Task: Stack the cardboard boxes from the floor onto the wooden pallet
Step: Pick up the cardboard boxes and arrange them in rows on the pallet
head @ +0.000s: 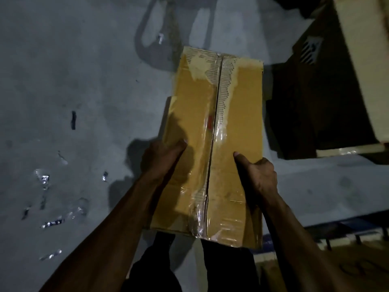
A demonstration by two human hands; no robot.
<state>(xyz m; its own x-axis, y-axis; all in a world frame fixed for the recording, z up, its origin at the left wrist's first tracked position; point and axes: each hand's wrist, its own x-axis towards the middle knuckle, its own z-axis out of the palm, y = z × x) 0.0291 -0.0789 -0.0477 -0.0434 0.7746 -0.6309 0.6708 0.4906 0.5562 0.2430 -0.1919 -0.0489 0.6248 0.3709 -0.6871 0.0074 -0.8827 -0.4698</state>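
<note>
A long yellow-brown cardboard box (219,131), taped along its centre seam with torn paper at the far end, is held up above the grey floor in front of me. My left hand (162,159) grips its left side, thumb on the top face. My right hand (259,173) grips the right side, thumb on top too. The fingers of both hands are hidden under or behind the box. No wooden pallet is clearly visible.
Larger cardboard boxes (328,85) are stacked at the upper right, in deep shadow. Another box (315,268) lies at the lower right beside my right forearm. Shiny tape scraps (52,222) litter the concrete floor (73,70) on the left.
</note>
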